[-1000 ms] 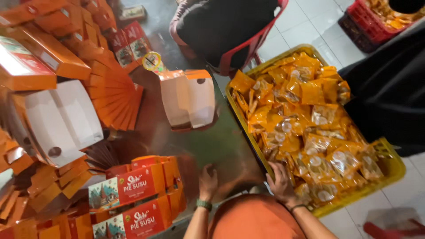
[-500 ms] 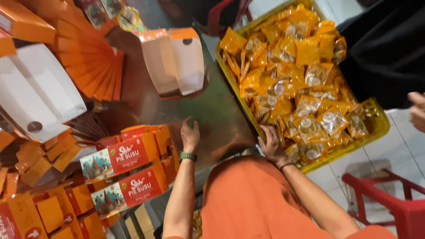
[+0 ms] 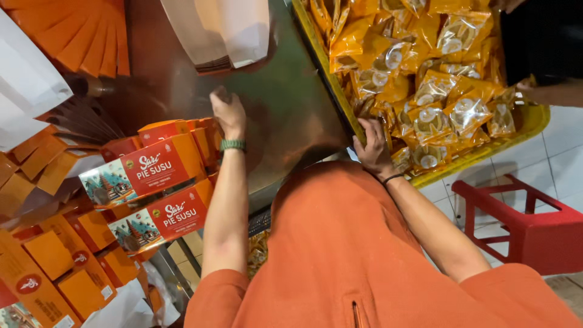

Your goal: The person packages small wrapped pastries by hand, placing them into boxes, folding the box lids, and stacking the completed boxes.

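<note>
Right hand [image 3: 371, 149] lies at the near rim of the yellow tray [image 3: 534, 121], fingers curled down among the orange snack packets [image 3: 428, 118]; whether it pinches one cannot be told; left hand [image 3: 229, 112] rests flat on the metal table [image 3: 285, 103], fingers together, holding nothing, just beside the printed orange cartons [image 3: 149, 170]. Judgement: a clean pick wants one packet taken by its sealed edge, not the crinkly middle. Farther off: open white-lined box [image 3: 225, 30]; fan of flat orange blanks [image 3: 73, 33]; red stool [image 3: 516, 218] to the right.
</note>
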